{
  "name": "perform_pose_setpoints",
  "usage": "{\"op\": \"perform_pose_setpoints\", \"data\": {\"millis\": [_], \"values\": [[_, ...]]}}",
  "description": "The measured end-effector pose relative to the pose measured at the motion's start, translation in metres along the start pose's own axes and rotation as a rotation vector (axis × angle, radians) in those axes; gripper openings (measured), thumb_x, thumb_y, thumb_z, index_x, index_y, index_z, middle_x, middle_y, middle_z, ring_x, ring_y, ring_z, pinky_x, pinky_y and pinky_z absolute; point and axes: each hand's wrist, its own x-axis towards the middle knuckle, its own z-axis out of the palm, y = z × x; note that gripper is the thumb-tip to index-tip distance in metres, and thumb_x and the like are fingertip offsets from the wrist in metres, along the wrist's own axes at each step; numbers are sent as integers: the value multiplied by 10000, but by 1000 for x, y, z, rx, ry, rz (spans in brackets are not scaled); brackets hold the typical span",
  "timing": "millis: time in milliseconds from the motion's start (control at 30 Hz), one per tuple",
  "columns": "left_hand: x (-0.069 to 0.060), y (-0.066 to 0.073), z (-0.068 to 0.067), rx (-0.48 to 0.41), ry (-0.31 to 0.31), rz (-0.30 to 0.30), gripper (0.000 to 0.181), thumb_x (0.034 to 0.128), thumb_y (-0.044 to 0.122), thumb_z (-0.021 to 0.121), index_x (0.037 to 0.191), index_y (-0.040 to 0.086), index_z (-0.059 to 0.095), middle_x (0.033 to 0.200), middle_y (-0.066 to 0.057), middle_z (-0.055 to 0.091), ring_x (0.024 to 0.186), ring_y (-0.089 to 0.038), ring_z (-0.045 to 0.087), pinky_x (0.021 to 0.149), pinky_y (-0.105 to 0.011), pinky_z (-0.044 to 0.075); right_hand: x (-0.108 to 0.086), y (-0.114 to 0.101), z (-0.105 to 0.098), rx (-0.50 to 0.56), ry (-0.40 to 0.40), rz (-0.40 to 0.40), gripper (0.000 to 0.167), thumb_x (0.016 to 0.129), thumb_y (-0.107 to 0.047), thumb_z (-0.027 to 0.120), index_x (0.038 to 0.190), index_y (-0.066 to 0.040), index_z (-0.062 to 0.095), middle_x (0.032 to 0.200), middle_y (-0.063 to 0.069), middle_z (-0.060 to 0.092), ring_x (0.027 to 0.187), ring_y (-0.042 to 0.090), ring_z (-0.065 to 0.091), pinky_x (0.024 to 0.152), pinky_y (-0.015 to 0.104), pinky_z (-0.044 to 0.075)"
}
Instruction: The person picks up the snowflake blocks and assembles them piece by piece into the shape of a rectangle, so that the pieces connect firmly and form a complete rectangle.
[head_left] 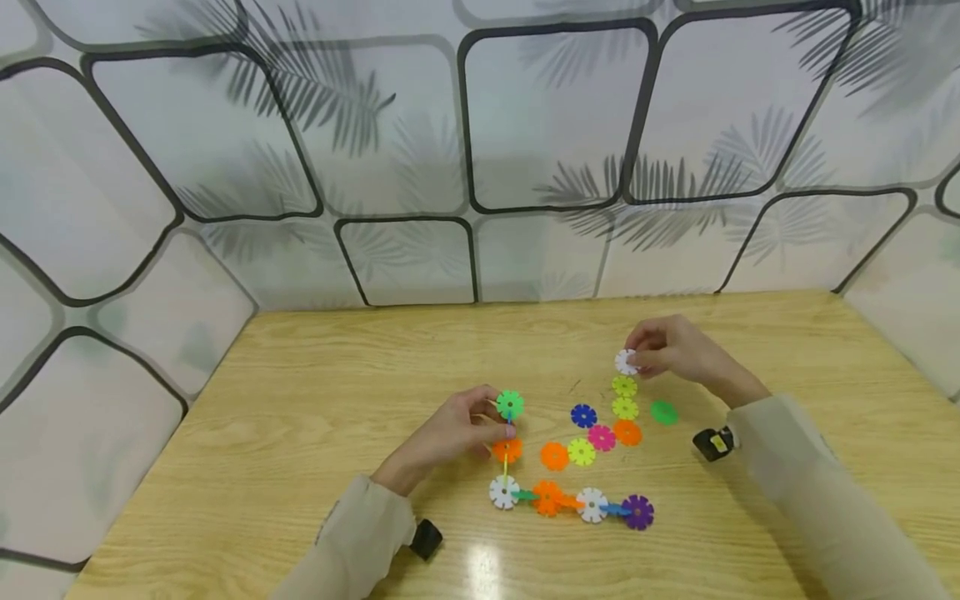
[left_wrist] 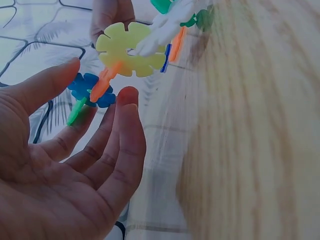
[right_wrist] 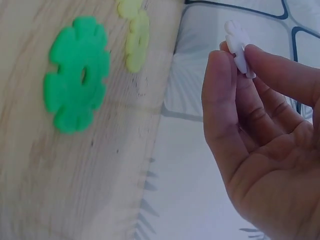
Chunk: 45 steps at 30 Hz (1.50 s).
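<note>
My left hand has its thumb and fingers curled round the upper end of a chain of joined plastic snowflake discs, at a blue disc beside a green disc. Below these the chain runs through an orange disc to a white disc, then rightward to a purple disc. At the back right, my right hand pinches a white snowflake disc between thumb and fingertips. Just below it lie two yellow discs, the nearer one a yellow-green disc.
Loose discs lie between the hands: a dark blue disc, a pink disc, a yellow disc and two orange ones. A green disc lies right of them. The wooden table meets a patterned wall covering behind.
</note>
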Motion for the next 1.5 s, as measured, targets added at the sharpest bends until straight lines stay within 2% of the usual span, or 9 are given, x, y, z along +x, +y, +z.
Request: {"op": "perform_pose_setpoints", "data": {"millis": [467,733,867,967,1133,1233,1400,1500], "values": [[1,0,-1,-5,11,8,247,968,111,688,1168,4,591,1028,-97,666,859,-165,649,737,-369,581,1,-14,23,71,-52,-35,86,965,70,613,1021,130,587,859,122,673,780,265,684,740,402,603],[-1,1,-2,-33,38,4,230,1080,172,508,1161,-23,600,1044,-124,677,820,-152,647,731,-349,578,0,-21,36,123,-74,-54,54,952,74,626,970,96,580,863,146,684,805,311,705,751,422,600],[-1,0,-3,-45,51,12,228,1083,155,498,1147,-34,608,1058,-168,675,803,-141,646,719,-338,578,1,-23,43,154,-88,-62,61,939,92,632,939,79,572,850,145,677,807,309,704,758,417,599],[-1,-1,-2,-46,58,13,210,1076,136,511,1135,-37,615,1038,-152,675,796,-135,644,718,-333,577,2,-24,49,164,-108,-66,63,935,102,630,921,69,578,843,140,676,805,304,701,765,421,598],[1,-1,-2,-39,66,20,189,1068,111,517,1117,-42,617,980,-76,662,786,-131,635,711,-329,575,5,-27,55,135,-130,-81,70,948,48,647,908,50,589,854,124,684,814,308,698,770,408,599],[1,-1,-3,-35,65,28,188,1066,109,520,1116,-42,619,959,-66,657,780,-128,633,707,-326,574,6,-29,59,104,-133,-100,80,945,23,662,898,47,601,840,134,684,748,278,673,723,377,600],[1,-1,-2,-21,60,43,192,1061,104,529,1110,-53,628,924,-64,661,763,-127,634,709,-338,577,9,-33,67,89,-163,-131,82,930,45,667,878,48,604,808,170,677,657,191,631,651,326,586],[1,-1,-2,-18,63,46,197,1058,107,534,1108,-55,632,920,-57,664,759,-129,632,710,-347,577,11,-38,72,101,-192,-151,85,932,63,659,871,54,601,826,187,689,684,223,669,667,337,597]]}}
